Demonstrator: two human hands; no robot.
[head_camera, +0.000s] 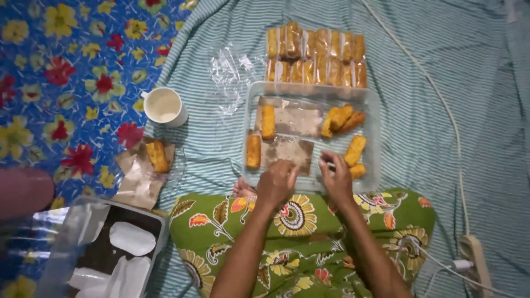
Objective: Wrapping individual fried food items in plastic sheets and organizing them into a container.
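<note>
A clear plastic tray (372, 138) lies on the striped cloth, holding several golden fried rolls (341, 117) and brown paper sheets (287, 150). My left hand (277, 183) rests on the tray's near edge, fingers curled over the corner of a brown paper sheet. My right hand (337, 177) reaches into the tray beside it, fingertips pinching something small next to a roll (358, 170); what it pinches is hidden. Behind the tray sit two rows of wrapped rolls (316, 58) in clear plastic.
A white cup (164, 106) stands left of the tray. One roll lies on brown paper (157, 156) on the floral mat. A grey container with white sheets (130, 240) is at lower left. A white cable and power strip (476, 256) run along the right.
</note>
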